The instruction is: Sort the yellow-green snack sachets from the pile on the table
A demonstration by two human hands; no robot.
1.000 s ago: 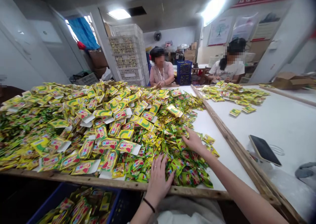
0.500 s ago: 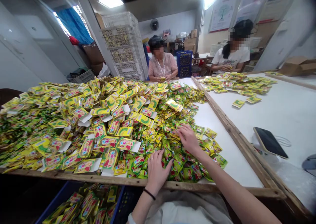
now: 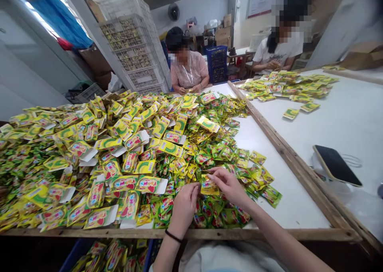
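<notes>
Right hand [image 3: 229, 186] fingertips pinch one small yellow-green sachet [image 3: 207, 185], raised just above the heap's near edge so it comes free of its neighbours. Left hand [image 3: 184, 202] fingers curl narrow beside it; whether they touch the sachet, cannot tell. Sachet faces the camera, tilted, long axis roughly upright. Around: sachet pile [image 3: 113, 152], white table [image 3: 287, 200], wooden rail [image 3: 278, 144], phone [image 3: 336, 165] well apart.

Print on the packets [image 3: 143, 184] is too blurred to read
</notes>
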